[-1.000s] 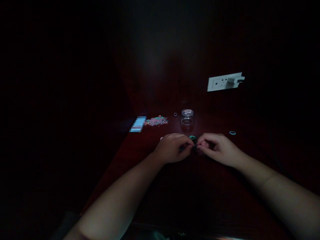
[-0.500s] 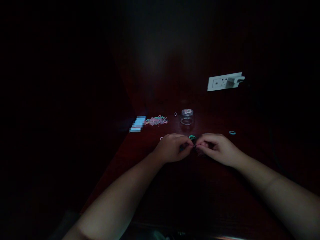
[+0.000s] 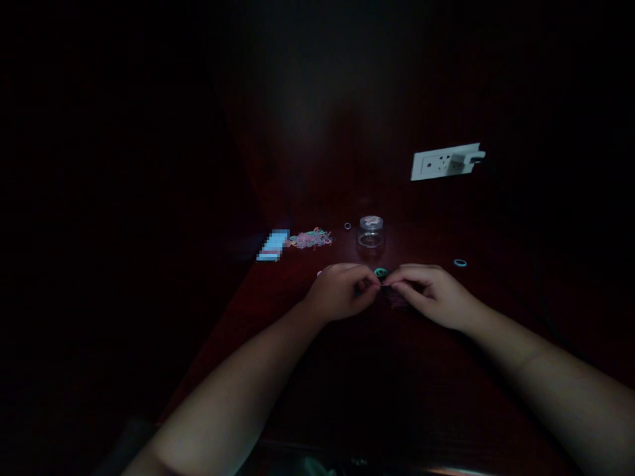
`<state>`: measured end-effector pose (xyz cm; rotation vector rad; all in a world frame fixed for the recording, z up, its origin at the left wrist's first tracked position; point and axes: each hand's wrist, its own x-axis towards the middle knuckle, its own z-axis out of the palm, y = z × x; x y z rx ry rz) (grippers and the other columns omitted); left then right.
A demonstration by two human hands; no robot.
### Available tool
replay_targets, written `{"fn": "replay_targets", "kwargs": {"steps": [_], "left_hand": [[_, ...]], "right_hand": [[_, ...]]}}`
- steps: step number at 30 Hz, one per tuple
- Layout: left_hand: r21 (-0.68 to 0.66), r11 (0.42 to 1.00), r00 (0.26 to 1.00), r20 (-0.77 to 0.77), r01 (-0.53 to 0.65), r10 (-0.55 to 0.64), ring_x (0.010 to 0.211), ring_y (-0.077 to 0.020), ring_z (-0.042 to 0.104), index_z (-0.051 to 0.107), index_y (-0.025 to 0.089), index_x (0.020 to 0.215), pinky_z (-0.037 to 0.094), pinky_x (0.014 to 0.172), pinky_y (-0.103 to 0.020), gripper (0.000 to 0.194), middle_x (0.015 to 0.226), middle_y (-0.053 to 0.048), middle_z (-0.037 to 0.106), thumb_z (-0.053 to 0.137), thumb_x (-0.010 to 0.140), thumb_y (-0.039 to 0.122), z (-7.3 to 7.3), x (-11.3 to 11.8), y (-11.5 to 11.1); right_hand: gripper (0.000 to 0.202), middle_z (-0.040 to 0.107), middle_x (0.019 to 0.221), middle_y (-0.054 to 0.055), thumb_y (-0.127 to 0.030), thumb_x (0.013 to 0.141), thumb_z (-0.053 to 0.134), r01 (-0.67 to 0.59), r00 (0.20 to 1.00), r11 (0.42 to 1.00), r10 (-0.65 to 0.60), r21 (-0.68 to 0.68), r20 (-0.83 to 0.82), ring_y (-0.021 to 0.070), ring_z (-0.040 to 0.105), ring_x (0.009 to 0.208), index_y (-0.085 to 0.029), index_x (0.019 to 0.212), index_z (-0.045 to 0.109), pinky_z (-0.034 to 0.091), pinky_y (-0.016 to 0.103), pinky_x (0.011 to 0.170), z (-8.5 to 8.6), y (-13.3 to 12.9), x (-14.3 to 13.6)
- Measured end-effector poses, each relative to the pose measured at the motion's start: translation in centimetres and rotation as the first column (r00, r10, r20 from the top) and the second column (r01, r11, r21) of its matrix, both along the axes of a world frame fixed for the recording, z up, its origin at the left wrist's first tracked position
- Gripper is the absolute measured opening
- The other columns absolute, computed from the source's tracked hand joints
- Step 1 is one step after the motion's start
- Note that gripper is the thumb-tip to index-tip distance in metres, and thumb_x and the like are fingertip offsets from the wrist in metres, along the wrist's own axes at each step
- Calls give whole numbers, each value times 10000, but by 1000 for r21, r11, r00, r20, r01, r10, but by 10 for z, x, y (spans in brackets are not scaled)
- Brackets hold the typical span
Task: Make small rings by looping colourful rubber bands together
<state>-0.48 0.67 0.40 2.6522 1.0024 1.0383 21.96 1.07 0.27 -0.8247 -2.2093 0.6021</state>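
Observation:
My left hand (image 3: 341, 291) and my right hand (image 3: 434, 294) face each other just above the dark table, thumb and forefinger pinched on both. A thin pale rubber band (image 3: 385, 285) spans the small gap between the fingertips, held at each end. Right behind the fingers lie green hair ties (image 3: 380, 272). Beneath my right fingers is a dim pinkish heap of small bands (image 3: 397, 301), partly hidden by the hand. A pink ring (image 3: 319, 273) peeks out behind my left hand.
A lidded clear jar (image 3: 371, 233) stands beyond the hands. To its left are a small ring (image 3: 347, 226), a pile of colourful rubber bands (image 3: 312, 238) and a lit, pixelated phone-like screen (image 3: 274, 245). A blue hair tie (image 3: 460, 263) lies right. A socket panel (image 3: 446, 162) is on the wall.
The fingertips have shifted slightly, and the thin band now shows as a straight strand between them. More of the pinkish heap under my right hand is visible.

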Motion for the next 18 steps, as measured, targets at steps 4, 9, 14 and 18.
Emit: {"fn": "replay_targets", "kwargs": {"steps": [4, 9, 14, 18], "left_hand": [[3, 1000, 999, 20, -25, 25, 703, -111, 632, 662, 203, 918, 492, 637, -239, 115, 798, 5, 681, 586, 873, 277, -1, 0, 1], [5, 1000, 1000, 13, -13, 13, 708, -113, 633, 660, 203, 920, 489, 628, -235, 113, 814, -3, 682, 580, 880, 273, -1, 1, 1], [4, 1000, 1000, 5, -8, 8, 703, -112, 626, 661, 203, 919, 490, 640, -241, 112, 800, 1, 675, 579, 881, 270, 0, 1, 1], [2, 1000, 1000, 12, -7, 7, 707, -115, 627, 662, 207, 924, 491, 637, -245, 114, 795, 4, 670, 587, 875, 277, 0, 1, 1]], "right_hand": [[191, 628, 693, 27, -292, 914, 571, 3, 1000, 999, -4, 34, 8, 144, 565, 608, -174, 888, 719, 436, 263, 571, 0, 0, 0], [182, 595, 665, 19, -297, 896, 596, 20, 1000, 999, -21, 37, 13, 138, 540, 592, -171, 833, 711, 420, 258, 560, 0, 2, 0], [190, 588, 655, 18, -300, 891, 600, 33, 999, 998, -33, 45, 12, 136, 534, 590, -171, 784, 691, 416, 256, 562, 0, 3, -1], [189, 588, 658, 19, -302, 888, 603, 42, 999, 998, -42, 44, 14, 137, 530, 593, -172, 778, 684, 414, 257, 564, 0, 2, 0]]}}
